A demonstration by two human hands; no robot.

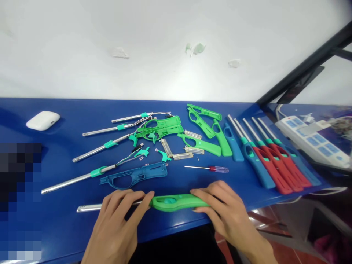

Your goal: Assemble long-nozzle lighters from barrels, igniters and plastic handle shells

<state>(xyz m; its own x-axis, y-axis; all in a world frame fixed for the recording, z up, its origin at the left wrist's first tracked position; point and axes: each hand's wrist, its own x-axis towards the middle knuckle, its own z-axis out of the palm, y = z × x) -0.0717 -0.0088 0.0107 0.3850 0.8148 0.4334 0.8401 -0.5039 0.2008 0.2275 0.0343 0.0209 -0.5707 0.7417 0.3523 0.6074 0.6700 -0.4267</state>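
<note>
A green long-neck lighter [176,203] lies level along the table's near edge, its metal tube pointing left. My left hand [118,216] is closed around the tube where it meets the green body; the fingers cover that joint. At the other end, my right hand [222,209] grips the handle between thumb and fingers. Just beyond my left hand lies a blue half-shell [137,176], hollow side up. A small screwdriver [209,168] with a clear and red handle rests behind the lighter.
Metal tubes with wires [104,130], green half-shells [165,126], teal triggers [165,156] and clear fuel tanks [183,156] spread across the blue table [71,223]. Blue and red lighters [277,165] stand in a row at right, near a power strip [316,141]. A white earbud case [43,120] sits back left.
</note>
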